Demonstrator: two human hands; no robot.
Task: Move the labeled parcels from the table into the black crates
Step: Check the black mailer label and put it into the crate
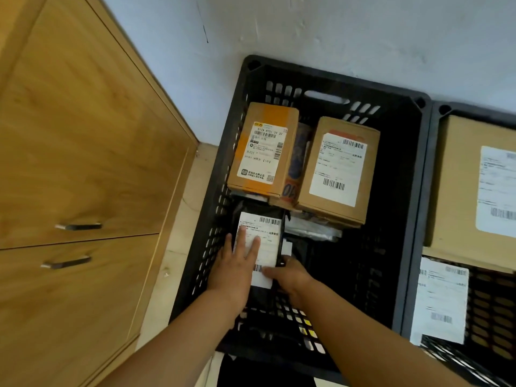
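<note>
Black plastic mailer parcel (261, 241) lies in the black slatted crate (329, 88) at its near left corner; left hand (237, 263) presses flat-fingered on its label, right hand (290, 275) pinches its edge (seemingly seating it snugly below two cardboard boxes (262, 152)).

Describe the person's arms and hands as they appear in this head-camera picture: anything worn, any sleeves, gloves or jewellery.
Both forearms are bare up to the bottom edge of the picture, with no sleeve in view. The left hand and the right hand wear no gloves. No watch, bracelet or ring shows on either wrist or on the fingers that can be seen. The right hand's fingertips are partly hidden, so rings there cannot be ruled out.
</note>
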